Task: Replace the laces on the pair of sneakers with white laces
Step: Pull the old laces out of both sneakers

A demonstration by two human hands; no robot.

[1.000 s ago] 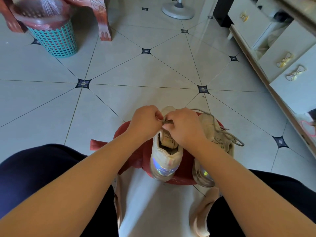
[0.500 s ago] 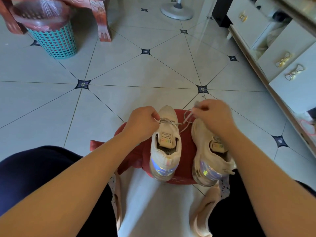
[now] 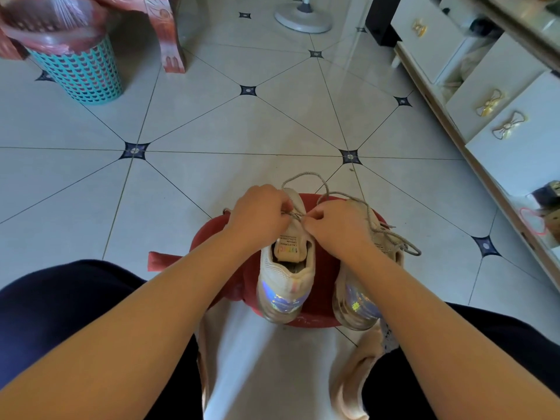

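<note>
Two cream sneakers with shiny heel patches stand side by side on a low red stool [image 3: 327, 295], toes pointing away from me. Over the left sneaker [image 3: 286, 277] my left hand [image 3: 259, 212] and my right hand [image 3: 336, 224] both pinch its grey-beige lace [image 3: 306, 178] at the eyelets, fingers curled. A loose loop of that lace arcs beyond the toe. The right sneaker [image 3: 359, 301] sits partly under my right wrist, its own grey lace [image 3: 400, 237] trailing off its right side.
A teal basket [image 3: 81, 77] lined with a pink bag stands far left beside a red wooden leg [image 3: 169, 40]. A white fan base [image 3: 303, 18] sits at the back. White drawers with gold bow handles [image 3: 489, 103] run along the right. My dark-clad knees flank the stool.
My right hand, pulled out to the right half a second ago, has come back to the left sneaker's eyelets. The freed lace now loops past the toe. My left hand stayed put.
</note>
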